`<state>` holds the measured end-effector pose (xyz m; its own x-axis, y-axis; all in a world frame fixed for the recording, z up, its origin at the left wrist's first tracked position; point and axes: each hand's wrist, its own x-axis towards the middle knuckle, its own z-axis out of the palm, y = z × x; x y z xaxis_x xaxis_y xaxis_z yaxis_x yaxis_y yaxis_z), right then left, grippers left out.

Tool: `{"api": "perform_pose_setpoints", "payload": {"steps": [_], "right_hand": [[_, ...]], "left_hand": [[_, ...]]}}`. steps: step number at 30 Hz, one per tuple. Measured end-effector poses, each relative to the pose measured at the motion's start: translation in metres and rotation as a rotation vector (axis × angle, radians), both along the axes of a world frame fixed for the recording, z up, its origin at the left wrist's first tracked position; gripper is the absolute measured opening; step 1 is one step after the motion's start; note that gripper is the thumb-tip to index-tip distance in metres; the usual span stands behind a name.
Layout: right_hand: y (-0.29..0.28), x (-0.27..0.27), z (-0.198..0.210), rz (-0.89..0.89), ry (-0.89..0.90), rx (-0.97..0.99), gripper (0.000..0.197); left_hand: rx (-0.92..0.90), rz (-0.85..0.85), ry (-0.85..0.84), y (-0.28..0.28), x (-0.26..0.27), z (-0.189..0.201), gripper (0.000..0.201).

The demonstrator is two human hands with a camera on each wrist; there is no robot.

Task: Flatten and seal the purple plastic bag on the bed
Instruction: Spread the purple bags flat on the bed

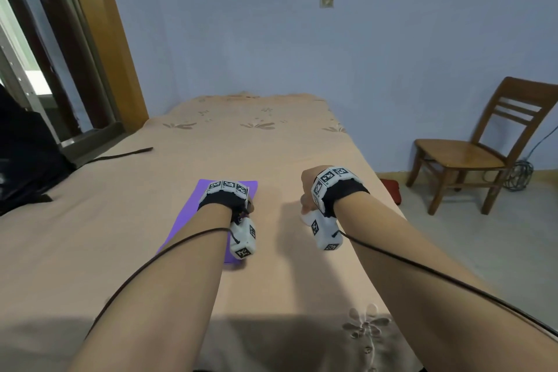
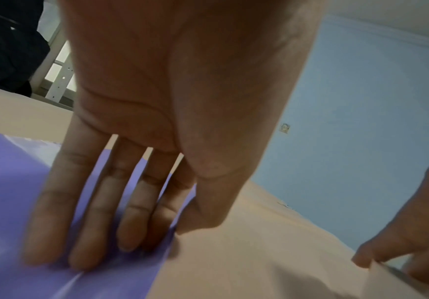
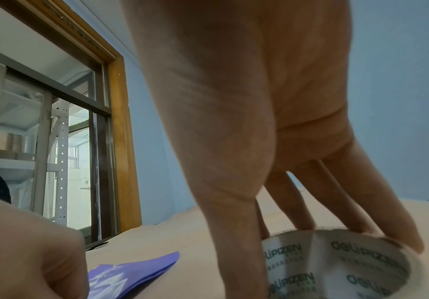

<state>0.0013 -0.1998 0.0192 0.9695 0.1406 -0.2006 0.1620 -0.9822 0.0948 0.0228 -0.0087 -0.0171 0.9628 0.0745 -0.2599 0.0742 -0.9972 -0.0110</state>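
The purple bag (image 1: 211, 214) lies flat under the left hand's (image 2: 136, 182) spread fingers; at three o'clock the right hand (image 3: 272, 141) grips the tape roll (image 3: 336, 267), so sealing looks still to come.

Purple bag (image 2: 0, 182): smooth, glossy plastic. Bed sheet (image 1: 271, 145) beneath bag: matt cloth. Chair (image 1: 471, 148) beside bed: varnished wood.

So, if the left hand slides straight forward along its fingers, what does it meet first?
Probably only more of the purple bag under the left hand, then bare bed; depth is unclear.
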Motion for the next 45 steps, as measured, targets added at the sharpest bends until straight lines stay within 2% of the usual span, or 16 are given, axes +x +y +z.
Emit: {"api": "perform_pose_setpoints", "payload": {"steps": [2, 7, 10, 14, 16, 18, 20, 24, 27, 29, 31, 34, 38, 40, 43, 45], "right_hand": [[-0.001, 0.000, 0.001, -0.008, 0.009, 0.004, 0.047], [-0.004, 0.003, 0.001, -0.004, 0.030, 0.021, 0.053], [-0.005, 0.006, -0.002, 0.008, 0.011, 0.030, 0.048], [-0.002, 0.010, -0.004, 0.005, 0.007, 0.007, 0.044], [-0.002, 0.012, -0.006, 0.009, -0.008, 0.004, 0.046], [-0.003, 0.015, -0.007, 0.024, -0.014, 0.015, 0.048], [-0.005, 0.018, -0.011, 0.014, -0.014, 0.009, 0.045], [-0.008, 0.017, -0.016, -0.036, -0.007, 0.066, 0.038], [-0.005, 0.018, -0.022, -0.071, 0.038, 0.137, 0.023], [-0.003, 0.030, -0.033, -0.118, 0.048, 0.115, 0.028], [-0.004, 0.032, -0.042, -0.125, 0.034, 0.130, 0.025], [-0.011, 0.010, -0.037, -0.120, 0.010, 0.142, 0.031], [-0.025, 0.017, -0.037, -0.157, 0.034, 0.132, 0.034], [-0.034, 0.016, -0.033, -0.162, 0.028, 0.125, 0.034], [-0.053, 0.016, -0.021, -0.174, -0.012, 0.104, 0.019], [-0.073, 0.031, -0.017, -0.219, -0.005, 0.079, 0.026]], "left_hand": [[-0.009, -0.013, -0.021, 0.000, -0.011, 0.006, 0.015], [-0.107, -0.024, -0.068, 0.002, -0.008, 0.004, 0.005], [-0.086, -0.027, -0.104, 0.003, -0.006, 0.002, 0.014], [-0.076, -0.034, -0.070, 0.007, 0.003, 0.001, 0.027], [-0.067, -0.051, -0.065, 0.007, 0.008, 0.001, 0.026], [-0.054, -0.040, -0.072, 0.005, 0.013, -0.001, 0.014], [-0.097, -0.009, -0.070, 0.001, 0.018, -0.004, 0.005], [-0.284, -0.047, -0.092, -0.014, 0.019, 0.001, 0.020], [-0.411, -0.084, -0.066, -0.026, 0.019, 0.010, 0.021], [-0.481, -0.108, -0.047, -0.031, 0.020, 0.014, 0.021], [-0.530, -0.128, -0.056, -0.035, 0.019, 0.018, 0.021], [-0.606, -0.153, -0.040, -0.041, 0.018, 0.031, 0.017], [-0.691, -0.235, -0.018, -0.049, 0.005, 0.054, 0.005], [-0.742, -0.260, -0.031, -0.052, 0.003, 0.062, 0.010], [-0.781, -0.296, 0.020, -0.052, 0.003, 0.074, 0.023], [-0.744, -0.331, 0.054, -0.049, 0.004, 0.088, 0.035]]}}
